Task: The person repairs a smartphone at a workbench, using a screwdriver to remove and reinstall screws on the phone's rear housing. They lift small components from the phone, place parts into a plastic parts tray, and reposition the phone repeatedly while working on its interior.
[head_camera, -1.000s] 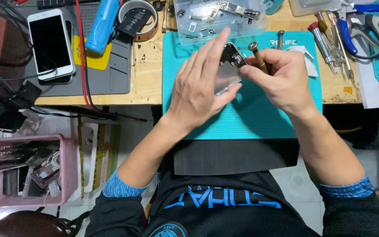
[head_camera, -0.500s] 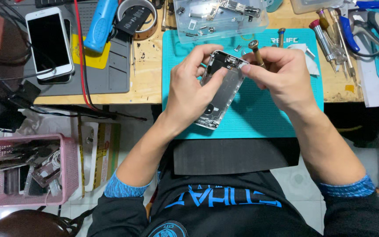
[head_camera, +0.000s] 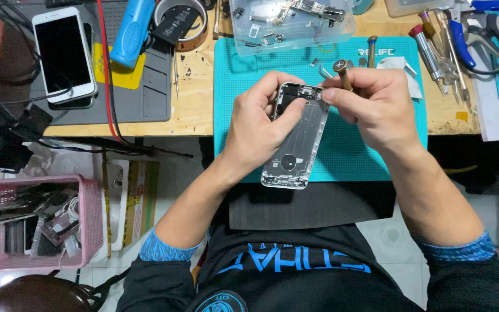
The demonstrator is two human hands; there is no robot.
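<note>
My left hand (head_camera: 259, 124) grips an open silver phone housing (head_camera: 295, 144), its bare inside facing up, held above the teal work mat (head_camera: 365, 156). My right hand (head_camera: 371, 104) pinches the housing's top right corner and also holds a screwdriver (head_camera: 342, 72) with a brown-capped handle that sticks up between the fingers. The lower end of the housing hangs free over the mat's near edge.
A clear tray of phone parts (head_camera: 293, 20) lies behind the mat. A white phone (head_camera: 63, 55), a blue tool (head_camera: 133, 29) and a tape roll (head_camera: 180, 23) sit on the grey mat at left. More screwdrivers (head_camera: 434, 49) lie at right. A pink basket (head_camera: 30, 222) stands on the floor.
The housing has turned from hidden between my hands to lying lengthwise with its inside showing. My left hand has slid to its upper left side.
</note>
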